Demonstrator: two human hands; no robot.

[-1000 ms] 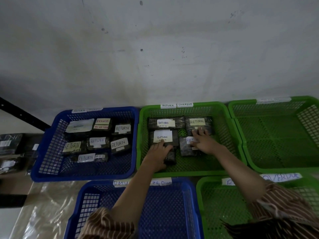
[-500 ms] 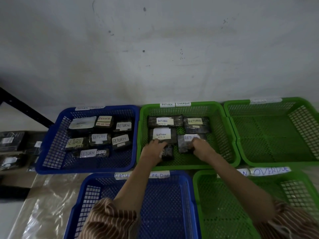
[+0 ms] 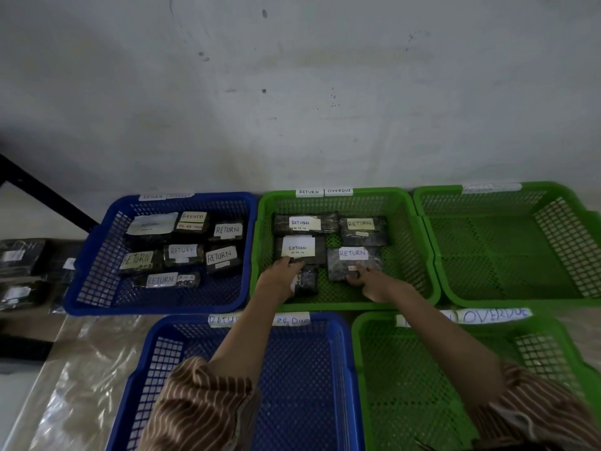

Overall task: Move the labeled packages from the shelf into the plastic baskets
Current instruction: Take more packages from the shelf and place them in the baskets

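Observation:
Dark wrapped packages with white "RETURN" labels lie in the middle green basket (image 3: 374,192). My left hand (image 3: 282,278) rests palm down in it, fingertips at the near edge of a white-labelled package (image 3: 298,247), thumb against a small dark package (image 3: 308,281). My right hand (image 3: 370,284) touches the near edge of another RETURN package (image 3: 353,260) with its fingertips. Neither hand lifts anything. Two more labelled packages (image 3: 362,229) lie at the back of this basket. The blue basket (image 3: 156,309) to the left holds several RETURN packages.
More dark packages (image 3: 19,257) sit on the shelf at the far left. An empty green basket (image 3: 507,301) stands at the right; a blue basket (image 3: 345,353) and a green basket (image 3: 357,359) lie under my forearms. Clear plastic sheet (image 3: 81,369) covers the floor at the left.
Both hands have drawn back toward me from the rear packages to the near edges of the front ones. The right hand slid off the RETURN label.

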